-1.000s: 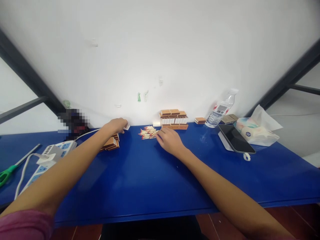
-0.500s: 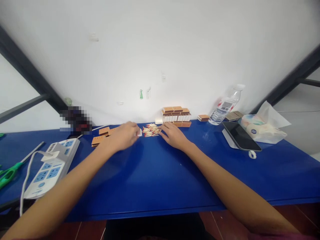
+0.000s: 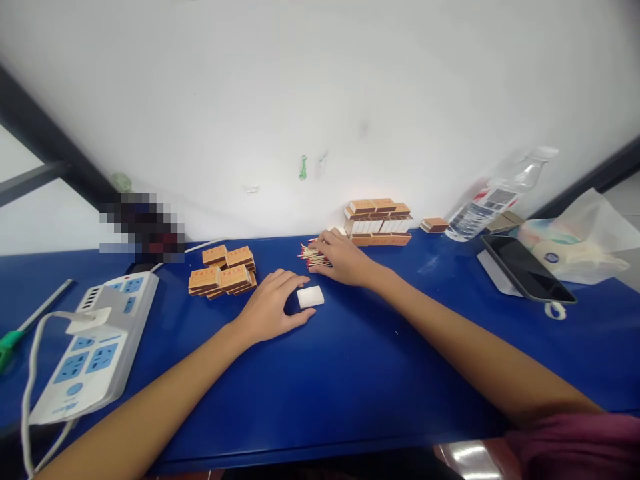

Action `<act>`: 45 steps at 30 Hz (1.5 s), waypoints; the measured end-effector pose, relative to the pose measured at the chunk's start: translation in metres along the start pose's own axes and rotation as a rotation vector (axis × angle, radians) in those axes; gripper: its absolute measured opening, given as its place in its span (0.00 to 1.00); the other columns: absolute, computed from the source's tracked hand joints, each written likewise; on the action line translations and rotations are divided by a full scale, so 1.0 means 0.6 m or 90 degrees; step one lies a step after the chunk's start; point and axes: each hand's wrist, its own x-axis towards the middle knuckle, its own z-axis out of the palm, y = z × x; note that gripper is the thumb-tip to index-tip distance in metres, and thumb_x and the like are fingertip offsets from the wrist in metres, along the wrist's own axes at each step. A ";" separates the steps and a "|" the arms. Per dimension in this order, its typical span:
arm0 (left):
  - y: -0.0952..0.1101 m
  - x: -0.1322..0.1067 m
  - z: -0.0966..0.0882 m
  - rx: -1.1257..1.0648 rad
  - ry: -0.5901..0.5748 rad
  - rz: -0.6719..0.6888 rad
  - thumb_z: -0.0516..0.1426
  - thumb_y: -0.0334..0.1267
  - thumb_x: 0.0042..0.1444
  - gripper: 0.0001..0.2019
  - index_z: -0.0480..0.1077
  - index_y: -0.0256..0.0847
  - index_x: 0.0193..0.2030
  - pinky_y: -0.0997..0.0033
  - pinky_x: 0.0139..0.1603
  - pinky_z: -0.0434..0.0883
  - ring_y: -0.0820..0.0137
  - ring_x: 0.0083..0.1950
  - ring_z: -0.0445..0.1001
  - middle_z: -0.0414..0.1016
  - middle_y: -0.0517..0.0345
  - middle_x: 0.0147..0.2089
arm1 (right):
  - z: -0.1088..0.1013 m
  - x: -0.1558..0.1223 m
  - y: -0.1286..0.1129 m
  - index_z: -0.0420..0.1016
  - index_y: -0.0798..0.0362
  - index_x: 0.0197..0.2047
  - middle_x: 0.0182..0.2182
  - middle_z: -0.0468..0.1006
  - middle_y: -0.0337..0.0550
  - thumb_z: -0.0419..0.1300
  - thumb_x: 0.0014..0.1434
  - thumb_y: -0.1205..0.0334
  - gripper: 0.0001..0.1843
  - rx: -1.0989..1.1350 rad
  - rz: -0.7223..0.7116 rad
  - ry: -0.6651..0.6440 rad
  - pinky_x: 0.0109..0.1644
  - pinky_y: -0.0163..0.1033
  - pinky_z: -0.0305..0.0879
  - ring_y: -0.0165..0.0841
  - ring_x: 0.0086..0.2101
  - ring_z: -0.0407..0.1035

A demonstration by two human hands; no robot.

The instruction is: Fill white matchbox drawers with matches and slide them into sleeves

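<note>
A small white matchbox tray (image 3: 311,297) lies on the blue table (image 3: 350,373). My left hand (image 3: 273,309) curls round its left side, thumb and forefinger apart and touching or almost touching it. My right hand (image 3: 343,257) rests on a loose pile of red-tipped matches (image 3: 311,255) just beyond, fingers bent down over them. Left of my left hand lies a heap of brown matchboxes (image 3: 223,277). Against the wall behind my right hand stands a stack of matchboxes and white trays (image 3: 379,223).
A white power strip (image 3: 95,347) with a cable lies at the left, green-handled scissors (image 3: 7,343) beyond it. At the right are a water bottle (image 3: 493,200), a single matchbox (image 3: 434,225), a dark phone (image 3: 525,270) and a tissue pack (image 3: 575,243).
My left hand carried the white tray from the back left to the table middle and set it down. My right hand stayed at the match pile. The camera tilted down and left.
</note>
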 end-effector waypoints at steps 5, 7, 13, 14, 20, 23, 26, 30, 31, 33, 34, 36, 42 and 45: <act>0.007 -0.004 0.003 0.037 -0.011 -0.005 0.64 0.48 0.65 0.18 0.75 0.41 0.56 0.52 0.54 0.71 0.57 0.50 0.74 0.77 0.50 0.50 | -0.005 0.042 0.016 0.78 0.56 0.60 0.53 0.73 0.60 0.72 0.60 0.43 0.33 -0.066 -0.012 -0.071 0.58 0.56 0.65 0.53 0.53 0.63; 0.007 -0.005 0.003 0.034 -0.010 -0.006 0.64 0.48 0.64 0.18 0.75 0.41 0.56 0.52 0.55 0.71 0.57 0.50 0.73 0.77 0.50 0.50 | -0.007 0.045 0.019 0.81 0.55 0.55 0.52 0.74 0.59 0.71 0.61 0.42 0.28 -0.073 -0.032 -0.088 0.57 0.55 0.64 0.53 0.53 0.63; 0.006 -0.003 0.004 0.038 -0.009 0.000 0.64 0.48 0.65 0.17 0.76 0.41 0.55 0.52 0.53 0.70 0.57 0.49 0.73 0.77 0.50 0.50 | 0.003 0.021 0.013 0.80 0.53 0.50 0.47 0.75 0.55 0.70 0.63 0.47 0.20 -0.012 -0.016 -0.045 0.55 0.51 0.65 0.48 0.49 0.64; 0.007 -0.003 0.003 0.039 -0.011 -0.001 0.64 0.48 0.65 0.17 0.76 0.41 0.55 0.53 0.52 0.70 0.57 0.49 0.73 0.77 0.50 0.49 | 0.005 0.013 0.010 0.80 0.53 0.50 0.47 0.75 0.54 0.69 0.64 0.47 0.19 -0.010 -0.014 -0.033 0.55 0.51 0.65 0.48 0.49 0.64; 0.013 -0.003 0.001 0.046 -0.028 -0.001 0.62 0.46 0.66 0.16 0.75 0.41 0.56 0.53 0.53 0.71 0.57 0.50 0.73 0.77 0.51 0.49 | 0.003 -0.042 -0.021 0.78 0.55 0.49 0.46 0.76 0.54 0.66 0.67 0.51 0.15 -0.019 -0.011 -0.011 0.55 0.51 0.66 0.47 0.47 0.65; 0.017 -0.004 0.003 0.046 -0.026 0.009 0.62 0.45 0.66 0.16 0.76 0.40 0.55 0.52 0.54 0.71 0.57 0.50 0.73 0.78 0.50 0.50 | -0.003 -0.068 -0.037 0.77 0.55 0.49 0.45 0.76 0.55 0.65 0.68 0.52 0.15 -0.032 0.002 -0.020 0.54 0.51 0.66 0.47 0.47 0.65; 0.024 -0.006 0.004 0.026 -0.035 0.036 0.63 0.45 0.65 0.14 0.76 0.41 0.53 0.53 0.53 0.71 0.58 0.49 0.74 0.78 0.51 0.49 | -0.013 -0.086 -0.050 0.78 0.55 0.49 0.46 0.76 0.55 0.66 0.67 0.51 0.16 -0.012 0.016 -0.031 0.55 0.52 0.67 0.47 0.48 0.65; 0.034 -0.011 0.007 -0.005 -0.049 0.076 0.63 0.45 0.65 0.14 0.75 0.42 0.54 0.54 0.54 0.72 0.58 0.49 0.75 0.78 0.51 0.48 | -0.027 -0.100 -0.056 0.78 0.53 0.48 0.46 0.77 0.53 0.66 0.67 0.49 0.15 0.085 0.044 -0.037 0.54 0.50 0.67 0.46 0.48 0.65; 0.036 -0.012 0.008 -0.008 -0.048 0.081 0.63 0.45 0.65 0.14 0.75 0.42 0.54 0.54 0.55 0.72 0.58 0.49 0.76 0.79 0.51 0.48 | -0.030 -0.102 -0.055 0.79 0.52 0.48 0.46 0.78 0.52 0.65 0.68 0.49 0.15 0.108 0.049 -0.037 0.54 0.50 0.67 0.45 0.48 0.66; 0.038 -0.015 0.010 -0.011 -0.039 0.084 0.63 0.45 0.65 0.15 0.74 0.43 0.55 0.54 0.55 0.72 0.58 0.50 0.76 0.79 0.51 0.48 | -0.034 -0.108 -0.048 0.79 0.50 0.49 0.46 0.78 0.50 0.63 0.70 0.48 0.14 0.138 0.052 -0.033 0.53 0.50 0.67 0.44 0.48 0.67; 0.039 -0.015 0.012 -0.014 -0.035 0.085 0.64 0.45 0.64 0.16 0.74 0.43 0.55 0.54 0.55 0.73 0.58 0.49 0.76 0.80 0.51 0.48 | -0.036 -0.111 -0.044 0.79 0.49 0.51 0.46 0.78 0.50 0.63 0.70 0.48 0.15 0.143 0.050 -0.030 0.54 0.50 0.66 0.44 0.49 0.68; 0.041 -0.017 0.014 -0.025 -0.030 0.090 0.65 0.45 0.64 0.16 0.73 0.43 0.55 0.55 0.55 0.74 0.59 0.49 0.77 0.80 0.52 0.47 | -0.040 -0.117 -0.033 0.79 0.48 0.54 0.48 0.78 0.50 0.64 0.69 0.46 0.18 0.138 0.046 -0.028 0.55 0.51 0.66 0.45 0.50 0.68; 0.037 -0.017 0.012 -0.007 -0.035 0.089 0.68 0.57 0.59 0.26 0.73 0.43 0.56 0.51 0.57 0.73 0.57 0.49 0.78 0.79 0.52 0.47 | -0.060 -0.130 -0.011 0.77 0.48 0.59 0.49 0.77 0.51 0.69 0.62 0.39 0.30 0.101 0.036 -0.040 0.54 0.50 0.68 0.47 0.51 0.69; 0.033 -0.015 0.010 0.016 -0.040 0.069 0.68 0.58 0.56 0.27 0.73 0.43 0.54 0.50 0.55 0.73 0.57 0.47 0.77 0.78 0.53 0.44 | -0.066 -0.131 -0.007 0.76 0.48 0.59 0.50 0.77 0.50 0.68 0.63 0.40 0.28 0.089 0.039 -0.040 0.53 0.50 0.69 0.46 0.50 0.70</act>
